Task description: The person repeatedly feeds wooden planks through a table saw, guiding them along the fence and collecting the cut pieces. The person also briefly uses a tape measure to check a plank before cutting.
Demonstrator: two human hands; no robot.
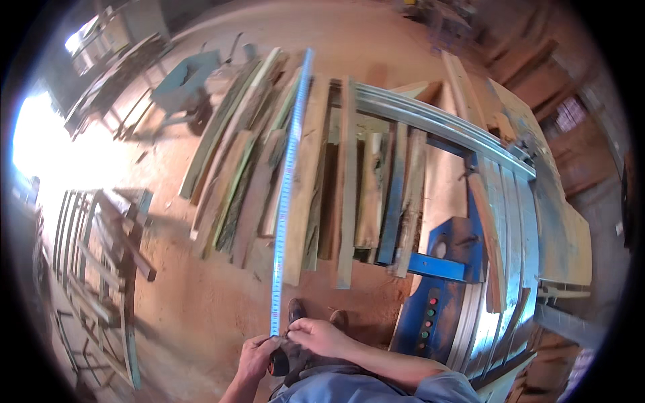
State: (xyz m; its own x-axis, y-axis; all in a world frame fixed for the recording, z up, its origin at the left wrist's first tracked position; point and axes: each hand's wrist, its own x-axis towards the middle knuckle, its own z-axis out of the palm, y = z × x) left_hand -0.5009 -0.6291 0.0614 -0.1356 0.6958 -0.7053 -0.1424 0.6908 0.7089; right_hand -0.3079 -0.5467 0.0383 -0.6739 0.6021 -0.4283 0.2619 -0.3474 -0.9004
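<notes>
A tape measure with a dark case [278, 363] is low in the middle of the view, close to my body. My left hand [254, 357] is closed around it. Its long pale-blue blade [286, 181] runs straight out from my hands, over the stacked boards and past their far ends. My right hand [324, 338] meets the left at the case, its fingers curled in a pinch near the start of the blade. What those fingertips grip is too small to make out. Beneath the blade, several rough wooden boards [306, 181] lie side by side, pointing away from me.
To the right stands a blue machine with a button panel [430, 316], a metal sliding table [514, 235] and a long metal rail [437, 117]. A wheelbarrow [185, 79] is at far left. Wooden frames [101, 282] stand nearer on the left. Sheets of wood [561, 228] are on the right.
</notes>
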